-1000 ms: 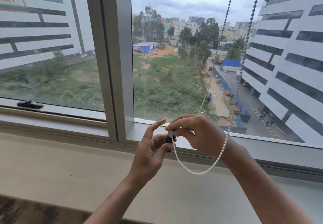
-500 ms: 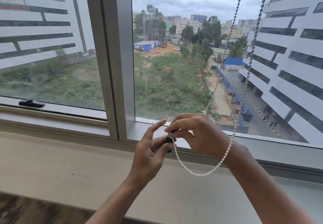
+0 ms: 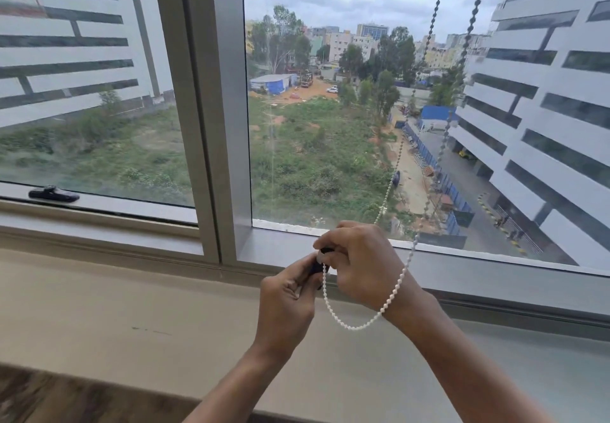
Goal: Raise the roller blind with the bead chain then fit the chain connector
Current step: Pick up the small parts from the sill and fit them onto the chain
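Note:
A white bead chain point(image 3: 391, 300) hangs in two strands from the top right of the window and loops under my right wrist. My left hand point(image 3: 287, 303) is closed around a small dark chain connector point(image 3: 317, 269), most of it hidden by my fingers. My right hand point(image 3: 359, 264) pinches the chain's end right at the top of the connector, above the sill. The two hands touch each other. The roller blind itself is out of view above.
A beige window sill point(image 3: 132, 307) runs across below my hands. A vertical window frame post point(image 3: 214, 109) stands left of them. A black window latch point(image 3: 54, 194) lies on the left frame. A dark wooden surface edge point(image 3: 49, 399) shows at the bottom left.
My left forefinger, stretched out before, has curled in, so the hand now closes on the connector. The view has tilted up a little. The chain loop hangs as before.

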### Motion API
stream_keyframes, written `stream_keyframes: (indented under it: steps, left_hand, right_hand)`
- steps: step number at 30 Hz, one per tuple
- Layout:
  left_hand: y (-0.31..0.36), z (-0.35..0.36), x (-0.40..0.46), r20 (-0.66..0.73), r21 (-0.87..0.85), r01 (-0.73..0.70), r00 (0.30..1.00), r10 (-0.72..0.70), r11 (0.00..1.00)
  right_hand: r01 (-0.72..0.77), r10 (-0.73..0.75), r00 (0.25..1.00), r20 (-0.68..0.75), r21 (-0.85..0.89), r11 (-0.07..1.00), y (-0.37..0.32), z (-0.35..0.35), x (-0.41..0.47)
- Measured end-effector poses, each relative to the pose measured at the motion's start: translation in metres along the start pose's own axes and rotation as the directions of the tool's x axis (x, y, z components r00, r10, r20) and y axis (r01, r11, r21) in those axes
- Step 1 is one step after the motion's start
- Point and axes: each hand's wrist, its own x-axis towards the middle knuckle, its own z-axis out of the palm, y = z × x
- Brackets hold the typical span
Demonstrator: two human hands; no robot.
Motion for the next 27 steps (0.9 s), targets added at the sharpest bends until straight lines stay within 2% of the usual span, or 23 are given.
stream_keyframes:
  steps: [6,8,13,17,22,24,27]
  left_hand:
    - [-0.013,0.004,-0.003,0.014,-0.045,0.094,0.996,-0.093,0.995]
    - [-0.016,0.004,-0.003,0.031,-0.08,0.124,0.992,-0.122,0.989]
    - [-0.031,0.004,-0.001,0.053,-0.11,0.186,0.982,-0.181,0.976]
    - [-0.045,0.008,-0.002,0.086,-0.138,0.289,0.956,-0.279,0.948]
    - [-0.063,0.015,-0.008,0.101,-0.134,0.386,0.922,-0.375,0.913]
    - [-0.071,0.017,-0.011,0.111,-0.117,0.414,0.909,-0.402,0.903]
    - [-0.084,0.02,-0.013,0.127,-0.092,0.453,0.889,-0.441,0.887]
  right_hand:
    - [-0.116,0.116,0.993,0.002,0.051,0.992,0.02,0.01,-0.008]
    - [-0.168,0.171,0.985,-0.005,0.146,0.975,0.028,0.016,-0.014]
    - [-0.332,0.413,0.906,-0.096,0.445,0.832,0.044,0.037,-0.035]
    - [-0.431,0.614,0.786,-0.073,0.648,0.628,0.058,0.064,-0.053]
    - [-0.532,0.718,0.696,-0.009,0.664,0.525,0.073,0.095,-0.077]
    - [-0.546,0.727,0.685,0.035,0.685,0.482,0.076,0.103,-0.083]
    - [-0.54,0.72,0.692,0.046,0.696,0.474,0.081,0.111,-0.089]
